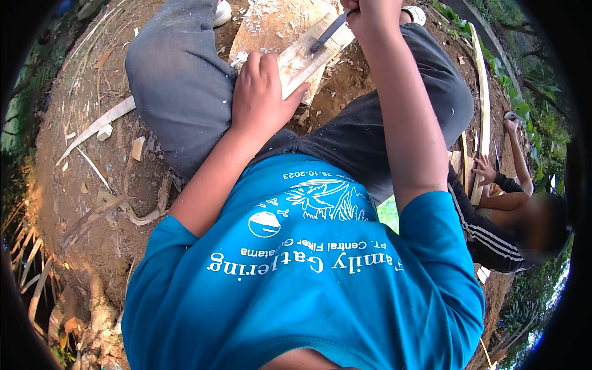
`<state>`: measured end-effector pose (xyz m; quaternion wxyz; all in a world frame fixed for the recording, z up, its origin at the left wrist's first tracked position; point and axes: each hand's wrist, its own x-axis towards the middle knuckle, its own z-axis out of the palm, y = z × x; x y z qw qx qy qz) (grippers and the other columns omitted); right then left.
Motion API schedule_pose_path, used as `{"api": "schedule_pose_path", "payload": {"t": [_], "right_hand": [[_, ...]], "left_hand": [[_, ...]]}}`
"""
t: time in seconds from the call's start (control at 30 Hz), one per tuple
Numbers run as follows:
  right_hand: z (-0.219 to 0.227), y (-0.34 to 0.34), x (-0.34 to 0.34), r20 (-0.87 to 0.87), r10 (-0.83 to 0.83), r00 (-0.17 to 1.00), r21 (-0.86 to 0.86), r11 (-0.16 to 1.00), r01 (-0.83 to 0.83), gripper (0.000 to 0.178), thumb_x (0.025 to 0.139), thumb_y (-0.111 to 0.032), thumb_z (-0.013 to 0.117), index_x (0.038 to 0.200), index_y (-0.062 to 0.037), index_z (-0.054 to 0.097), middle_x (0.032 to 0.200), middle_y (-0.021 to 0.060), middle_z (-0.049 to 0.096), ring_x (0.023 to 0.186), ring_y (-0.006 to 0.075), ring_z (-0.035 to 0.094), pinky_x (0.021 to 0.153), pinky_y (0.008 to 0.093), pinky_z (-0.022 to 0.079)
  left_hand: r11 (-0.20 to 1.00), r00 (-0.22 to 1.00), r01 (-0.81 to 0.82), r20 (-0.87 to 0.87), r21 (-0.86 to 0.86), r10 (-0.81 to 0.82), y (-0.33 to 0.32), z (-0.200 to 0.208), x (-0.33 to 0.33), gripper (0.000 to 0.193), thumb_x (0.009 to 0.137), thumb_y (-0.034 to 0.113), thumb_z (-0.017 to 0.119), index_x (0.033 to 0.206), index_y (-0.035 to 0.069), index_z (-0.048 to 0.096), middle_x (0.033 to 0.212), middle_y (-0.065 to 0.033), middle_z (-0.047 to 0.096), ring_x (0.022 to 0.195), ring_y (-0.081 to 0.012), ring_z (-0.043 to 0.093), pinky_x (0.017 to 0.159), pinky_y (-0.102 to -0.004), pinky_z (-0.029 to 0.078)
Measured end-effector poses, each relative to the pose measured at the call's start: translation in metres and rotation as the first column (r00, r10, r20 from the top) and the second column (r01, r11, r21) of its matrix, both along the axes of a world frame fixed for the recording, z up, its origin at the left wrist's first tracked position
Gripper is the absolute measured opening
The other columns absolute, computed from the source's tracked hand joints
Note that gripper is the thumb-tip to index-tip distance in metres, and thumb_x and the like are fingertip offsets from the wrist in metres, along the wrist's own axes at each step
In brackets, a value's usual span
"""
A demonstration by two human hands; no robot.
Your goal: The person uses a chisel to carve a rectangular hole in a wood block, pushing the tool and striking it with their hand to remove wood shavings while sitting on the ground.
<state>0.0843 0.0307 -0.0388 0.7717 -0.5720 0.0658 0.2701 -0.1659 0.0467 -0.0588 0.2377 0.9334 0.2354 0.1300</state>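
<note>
Pale wooden block (300,64) on the shavings-strewn plank (259,29) between the knees looks pretty light, stiff, maybe slick where shaved, so I'd grab the near end like the left hand (262,95) does, well clear of the chisel-like blade (330,33) the right hand (369,13) is clenched around.

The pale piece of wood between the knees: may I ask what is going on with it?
The left hand holds the near end of the pale wooden piece, which lies over a wider board. The right hand grips a dark-bladed tool, its tip at the wood's upper face. Shavings lie on the board. Another person is off to the right.
</note>
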Motion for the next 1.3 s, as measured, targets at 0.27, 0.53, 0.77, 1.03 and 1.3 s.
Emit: {"api": "schedule_pose_path", "payload": {"t": [0.27,0.53,0.77,1.03,1.3], "right_hand": [[0.058,0.007,-0.042,0.480,0.201,0.854,-0.067,0.979,-0.193,0.034,0.100,-0.031,0.071,0.077,-0.0132,0.053,0.056,-0.0067,0.049,0.043,0.0058,0.043,0.040,0.0260,0.031],[0.027,0.025,-0.015,0.350,0.248,0.903,-0.113,0.968,-0.222,0.030,0.099,-0.028,0.069,0.082,-0.0125,0.051,0.057,-0.0048,0.047,0.043,0.0083,0.043,0.040,0.0270,0.031],[0.020,0.021,-0.014,0.303,0.191,0.934,-0.062,0.982,-0.181,0.029,0.099,-0.028,0.069,0.082,-0.0128,0.050,0.059,-0.0040,0.047,0.044,0.0091,0.042,0.040,0.0276,0.031],[0.001,-0.018,0.018,-0.353,0.261,0.899,0.365,0.923,-0.125,0.029,0.099,-0.029,0.068,0.084,-0.0127,0.050,0.060,-0.0029,0.046,0.043,0.0110,0.041,0.040,0.0283,0.032],[0.009,0.002,-0.012,0.180,0.010,0.984,0.051,0.998,-0.020,0.034,0.098,-0.032,0.073,0.083,-0.0136,0.049,0.059,-0.0035,0.045,0.042,0.0091,0.041,0.039,0.0259,0.031]], "left_hand": [[1.000,1.000,-0.001,-0.013,0.025,0.001,0.000,0.000,0.000,0.066,0.082,0.038,0.084,0.121,-0.005,0.051,0.110,-0.0237,0.054,0.099,-0.0451,0.058,0.084,-0.0497,0.051],[1.000,1.000,0.000,-0.023,0.022,0.001,-0.001,0.001,0.000,0.069,0.082,0.039,0.084,0.124,-0.005,0.052,0.111,-0.0243,0.054,0.099,-0.0445,0.059,0.085,-0.0487,0.052],[0.999,1.000,0.006,-0.013,0.034,-0.006,0.000,0.001,-0.001,0.069,0.082,0.040,0.084,0.125,-0.005,0.053,0.113,-0.0250,0.055,0.100,-0.0440,0.060,0.086,-0.0479,0.053],[1.000,1.000,-0.007,-0.012,0.028,0.007,-0.002,0.002,-0.002,0.065,0.082,0.038,0.084,0.122,-0.004,0.053,0.111,-0.0225,0.055,0.100,-0.0428,0.061,0.085,-0.0480,0.053],[1.000,0.999,-0.024,-0.030,0.015,0.024,0.001,0.003,0.000,0.063,0.083,0.039,0.083,0.119,-0.002,0.053,0.107,-0.0203,0.054,0.098,-0.0398,0.059,0.085,-0.0472,0.051]]}}
